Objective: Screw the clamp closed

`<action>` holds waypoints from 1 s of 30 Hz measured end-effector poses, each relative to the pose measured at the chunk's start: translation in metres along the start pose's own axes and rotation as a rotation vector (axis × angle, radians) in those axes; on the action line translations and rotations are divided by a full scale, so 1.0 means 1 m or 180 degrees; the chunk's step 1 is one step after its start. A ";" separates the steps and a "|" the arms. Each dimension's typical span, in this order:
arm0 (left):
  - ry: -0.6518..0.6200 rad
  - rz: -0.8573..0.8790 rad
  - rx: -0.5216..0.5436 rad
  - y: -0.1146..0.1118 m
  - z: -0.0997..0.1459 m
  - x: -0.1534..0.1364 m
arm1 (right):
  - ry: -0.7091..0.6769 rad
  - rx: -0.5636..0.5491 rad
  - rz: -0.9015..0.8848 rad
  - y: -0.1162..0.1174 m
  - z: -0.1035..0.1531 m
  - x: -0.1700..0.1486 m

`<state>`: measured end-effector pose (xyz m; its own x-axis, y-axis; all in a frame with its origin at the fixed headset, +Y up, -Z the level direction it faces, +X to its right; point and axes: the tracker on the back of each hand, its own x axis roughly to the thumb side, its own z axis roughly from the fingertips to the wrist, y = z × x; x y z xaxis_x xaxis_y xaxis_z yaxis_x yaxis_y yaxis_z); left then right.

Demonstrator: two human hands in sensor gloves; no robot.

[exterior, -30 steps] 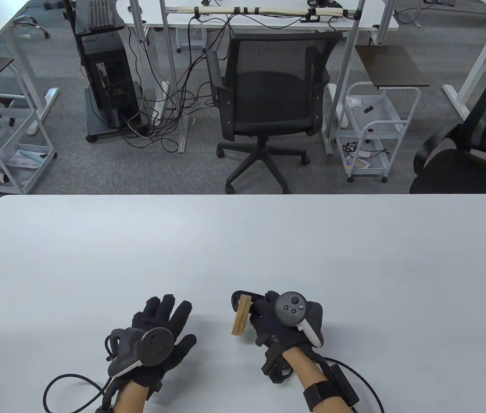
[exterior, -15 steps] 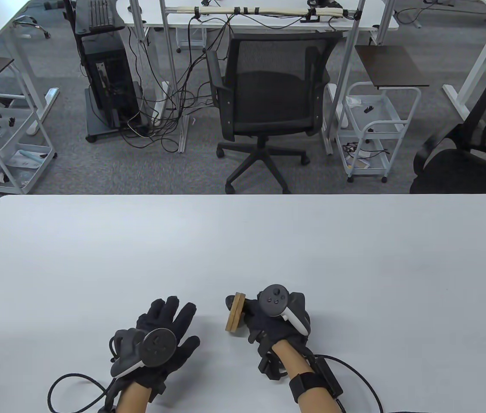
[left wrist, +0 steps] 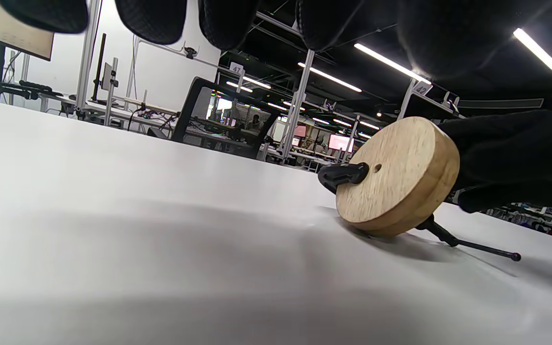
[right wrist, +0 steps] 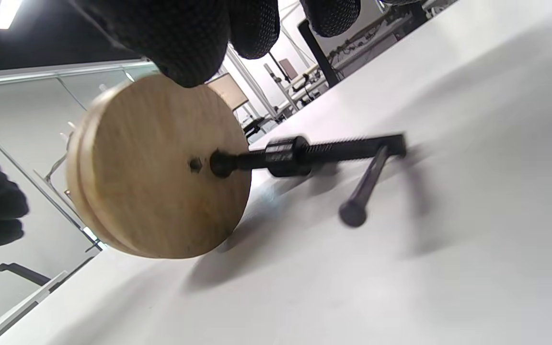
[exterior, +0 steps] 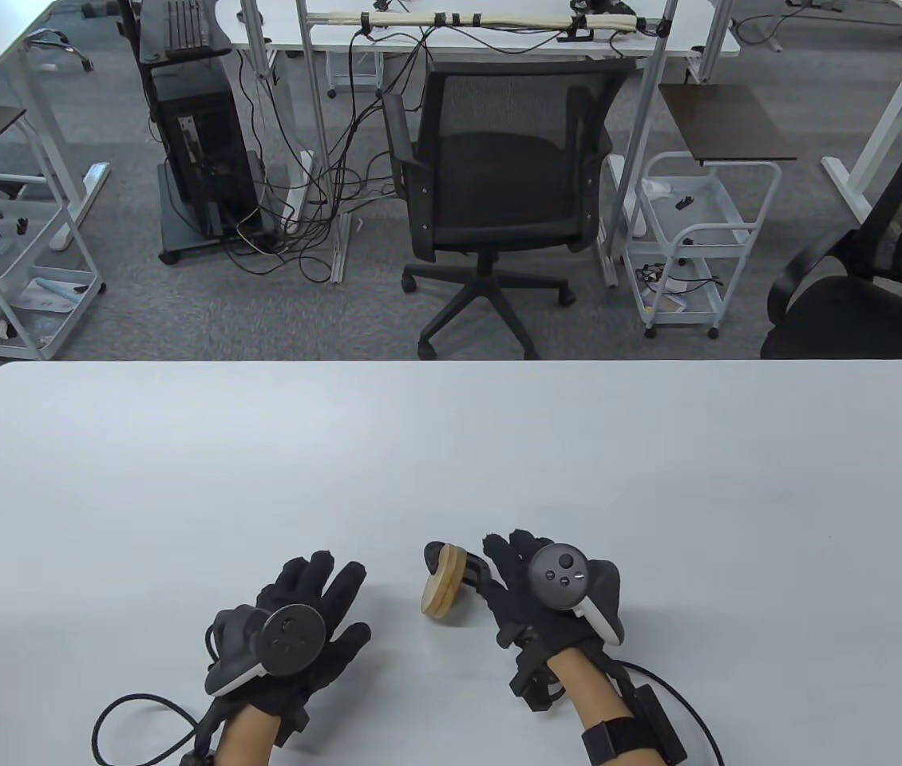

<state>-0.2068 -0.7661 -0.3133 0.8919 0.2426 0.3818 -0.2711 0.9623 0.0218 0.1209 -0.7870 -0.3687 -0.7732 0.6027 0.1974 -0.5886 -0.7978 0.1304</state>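
In the table view, the clamp [exterior: 451, 580], closed on two stacked wooden discs [exterior: 440, 589], is seen on the white table [exterior: 451, 455] in the lower middle of the frame; the right hand [exterior: 551, 590] is laid just right of it with fingers extended, while the left hand [exterior: 303, 622] is rested flat at lower left, fingers spread. In the left wrist view, the discs are seen tilted on edge at centre right. In the right wrist view, a fingertip [right wrist: 185, 43] is seen at the disc rim; the threaded screw [right wrist: 314, 151] is seen at centre.
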 end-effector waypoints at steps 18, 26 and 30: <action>0.0292 0.0126 -0.0254 -0.006 -0.006 -0.032 | -0.0203 -0.0003 0.0527 -0.048 0.039 -0.041; 0.0308 -0.0169 -0.0453 -0.012 -0.009 -0.024 | 0.0064 0.0368 0.0921 -0.039 0.040 -0.046; 0.0321 -0.0192 -0.0472 -0.014 -0.008 -0.025 | 0.0161 0.0509 0.0930 -0.032 0.038 -0.048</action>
<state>-0.2227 -0.7843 -0.3306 0.9387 0.1878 0.2890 -0.1663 0.9812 -0.0975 0.1857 -0.7908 -0.3459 -0.9169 0.3450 0.2009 -0.2990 -0.9269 0.2269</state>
